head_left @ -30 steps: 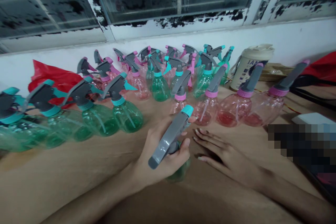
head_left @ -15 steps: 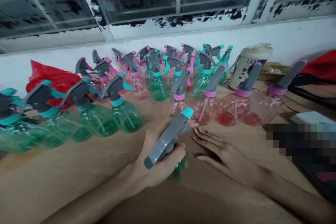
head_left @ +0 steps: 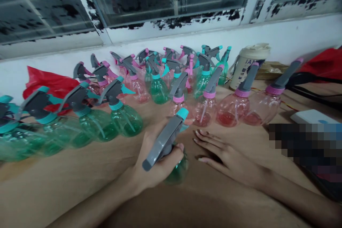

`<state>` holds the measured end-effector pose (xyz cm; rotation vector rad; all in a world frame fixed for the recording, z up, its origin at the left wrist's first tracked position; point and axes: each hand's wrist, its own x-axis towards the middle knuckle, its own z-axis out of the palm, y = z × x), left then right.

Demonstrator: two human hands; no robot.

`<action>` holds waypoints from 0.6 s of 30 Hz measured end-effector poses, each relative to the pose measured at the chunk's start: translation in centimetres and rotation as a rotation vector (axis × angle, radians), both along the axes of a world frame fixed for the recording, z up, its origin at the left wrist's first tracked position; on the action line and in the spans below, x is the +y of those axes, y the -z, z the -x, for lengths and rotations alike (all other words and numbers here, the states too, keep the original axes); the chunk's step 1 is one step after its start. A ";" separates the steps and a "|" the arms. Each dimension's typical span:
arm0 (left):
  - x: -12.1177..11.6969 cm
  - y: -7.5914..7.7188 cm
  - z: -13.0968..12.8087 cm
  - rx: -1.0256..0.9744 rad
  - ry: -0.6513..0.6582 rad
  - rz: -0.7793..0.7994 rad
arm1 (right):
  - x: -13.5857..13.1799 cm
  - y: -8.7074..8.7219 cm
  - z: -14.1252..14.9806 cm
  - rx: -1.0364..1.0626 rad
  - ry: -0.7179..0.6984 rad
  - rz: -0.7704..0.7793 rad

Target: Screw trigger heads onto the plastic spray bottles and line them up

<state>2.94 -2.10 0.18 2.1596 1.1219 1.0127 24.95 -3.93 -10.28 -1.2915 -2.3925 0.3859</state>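
Note:
My left hand [head_left: 157,160] is wrapped round the neck of a green spray bottle [head_left: 178,169] with a grey and turquoise trigger head. Its nozzle points away and to the right, and the hand hides much of the bottle. To the right, my right hand [head_left: 223,153] rests low over the table, fingers stretched out and holding nothing, a little apart from that bottle. Just beyond the hands stand pink spray bottles [head_left: 204,108] with grey heads and pink collars. On the left is a row of green spray bottles [head_left: 127,119] with turquoise collars.
More pink and green bottles [head_left: 159,87] crowd the back by the wall. A cream cup [head_left: 248,66] stands at the back right, near black cables [head_left: 307,85] and a white box [head_left: 315,121]. Red plastic [head_left: 50,85] lies behind the left row. The wooden table [head_left: 88,171] spans the front.
The whole view has shifted slightly. My left hand still grips the green spray bottle, now a little farther from my right hand. My right hand keeps its spread pose.

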 end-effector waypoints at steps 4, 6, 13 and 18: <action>-0.1 0.3 -0.2 0.026 -0.054 -0.078 | 0.0 0.0 0.0 -0.019 -0.005 0.006; -0.1 0.4 -0.3 0.015 -0.060 -0.079 | 0.0 0.1 -0.1 -0.030 -0.009 0.009; -0.3 0.4 -0.5 -0.086 -0.027 0.054 | 0.0 0.1 -0.1 0.002 -0.005 -0.005; -0.1 0.4 -0.5 -0.093 -0.008 0.018 | -0.1 0.0 0.0 0.026 -0.008 -0.017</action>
